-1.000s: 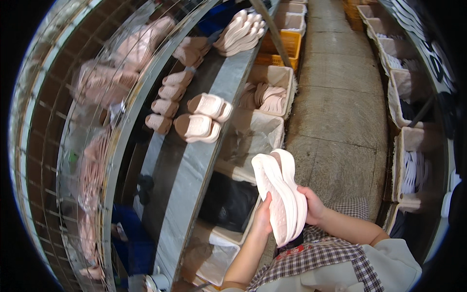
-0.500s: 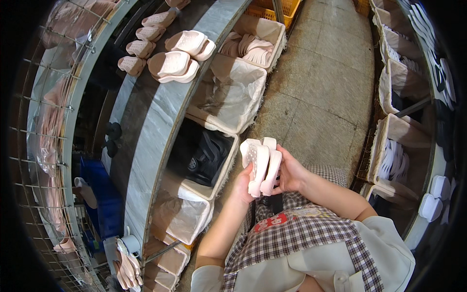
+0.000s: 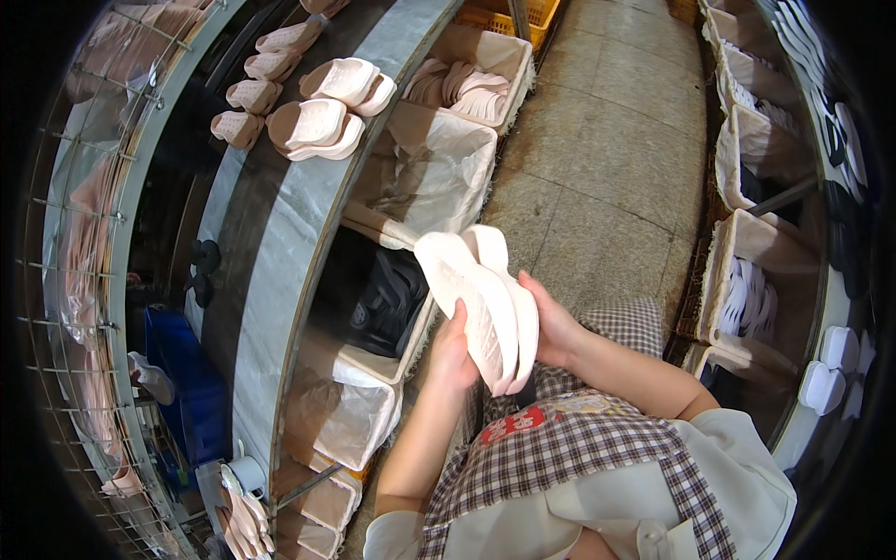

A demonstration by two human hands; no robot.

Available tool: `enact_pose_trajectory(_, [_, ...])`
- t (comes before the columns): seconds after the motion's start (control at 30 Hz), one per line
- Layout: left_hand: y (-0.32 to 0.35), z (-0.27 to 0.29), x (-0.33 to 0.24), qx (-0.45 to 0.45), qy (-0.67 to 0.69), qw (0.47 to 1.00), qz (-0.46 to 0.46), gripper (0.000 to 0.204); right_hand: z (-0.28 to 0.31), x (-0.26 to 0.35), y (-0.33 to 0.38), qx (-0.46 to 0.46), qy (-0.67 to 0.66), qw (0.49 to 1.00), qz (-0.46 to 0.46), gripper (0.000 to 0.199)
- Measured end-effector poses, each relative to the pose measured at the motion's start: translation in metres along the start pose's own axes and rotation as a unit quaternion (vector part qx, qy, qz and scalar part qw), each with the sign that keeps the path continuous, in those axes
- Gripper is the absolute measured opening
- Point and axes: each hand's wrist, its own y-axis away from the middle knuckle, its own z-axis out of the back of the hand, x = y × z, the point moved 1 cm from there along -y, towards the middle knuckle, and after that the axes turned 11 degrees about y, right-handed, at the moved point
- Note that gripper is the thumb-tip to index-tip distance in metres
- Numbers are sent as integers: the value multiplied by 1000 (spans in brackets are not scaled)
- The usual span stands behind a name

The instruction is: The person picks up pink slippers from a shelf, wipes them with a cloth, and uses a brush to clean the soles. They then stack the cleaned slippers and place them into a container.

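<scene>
A pair of pale cream-pink foam clogs (image 3: pixel 478 303) is held between my hands in front of my apron, the two pressed side by side with their soles showing. My left hand (image 3: pixel 454 355) grips the near left side, thumb lying on the sole. On the right side my right hand (image 3: pixel 554 325) is closed round the other clog, and most of its fingers are hidden behind it. Two more pairs of pale clogs (image 3: pixel 315 128) stand on the worktable (image 3: pixel 252 271) to the left, with darker pink clogs (image 3: pixel 254 96) in a row behind them.
Lined baskets line the table: one with pink pieces (image 3: pixel 481 98), one with black clogs (image 3: pixel 387 303), one showing its lining (image 3: pixel 457 173). Across the aisle (image 3: pixel 607 168) stand baskets with white straps (image 3: pixel 747 299). A blue bin (image 3: pixel 191 383) and wire mesh (image 3: pixel 75 308) are at left.
The clogs have been turned over in my hands, from strap and side showing to soles showing. Both hands stay on them. My view has shifted slightly.
</scene>
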Motion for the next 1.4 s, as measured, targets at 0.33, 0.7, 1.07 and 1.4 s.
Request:
enact_pose_trajectory(0.33, [8, -5, -11, 71, -78, 987, -119, 47, -18, 1, 13, -56, 238, 938, 245, 56])
enact_pose_trajectory(0.7, [19, -19, -24, 231, -79, 964, -108, 40, -29, 7, 32, -48, 437, 813, 381, 59])
enact_pose_trajectory(1.07, [19, -13, -36, 213, -154, 951, -166, 57, -18, 5, 26, 67, 203, 933, 291, 65])
enact_pose_trajectory(1.4, [29, -27, -45, 225, -324, 883, -254, 66, -15, 43, 43, 71, 429, 869, 235, 82])
